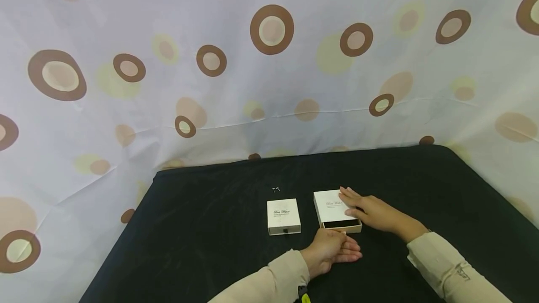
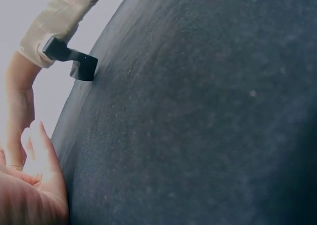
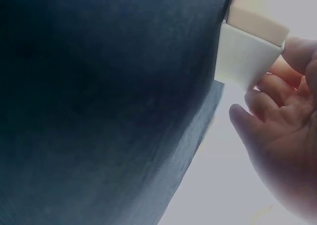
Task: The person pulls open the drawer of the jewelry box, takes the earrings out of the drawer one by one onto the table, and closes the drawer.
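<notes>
A white drawer box (image 1: 330, 202) with printed lettering stands with its pale tan tray (image 3: 257, 24) partly out at the front, a dark gap showing behind the tray's front wall. My left hand (image 1: 330, 250) is at that front; thumb and index finger appear to pinch its small tab, while the other fingers extend to the right. My right hand (image 1: 375, 212) holds the white sleeve (image 3: 245, 54) from the right, thumb on top and fingers toward the far edge. In the left wrist view, my left hand (image 2: 37, 185) hides the box.
A second white box (image 1: 284, 216), closed, with a dark tab at its front, lies to the left. Behind it are two tiny pale pieces (image 1: 275, 189), too small to identify. Black cloth (image 1: 210, 247) covers the table; a spotted curtain (image 1: 236, 97) hangs behind.
</notes>
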The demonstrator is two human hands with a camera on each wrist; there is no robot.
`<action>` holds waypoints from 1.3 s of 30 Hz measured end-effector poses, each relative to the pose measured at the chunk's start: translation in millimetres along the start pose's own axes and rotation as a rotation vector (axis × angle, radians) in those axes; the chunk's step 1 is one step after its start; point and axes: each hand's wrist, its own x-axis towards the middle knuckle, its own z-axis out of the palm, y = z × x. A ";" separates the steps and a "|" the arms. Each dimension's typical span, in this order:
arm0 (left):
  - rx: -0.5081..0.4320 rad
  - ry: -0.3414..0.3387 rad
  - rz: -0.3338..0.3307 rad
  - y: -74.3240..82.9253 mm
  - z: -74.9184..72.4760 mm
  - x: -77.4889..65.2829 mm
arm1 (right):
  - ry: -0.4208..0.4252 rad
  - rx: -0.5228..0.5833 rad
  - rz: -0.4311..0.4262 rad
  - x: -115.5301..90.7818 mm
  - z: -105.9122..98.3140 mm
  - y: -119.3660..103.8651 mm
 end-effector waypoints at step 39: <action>0.090 -0.016 0.095 -7.4 1.5 -14.5 | 0.014 -0.011 -0.020 2.4 2.6 1.5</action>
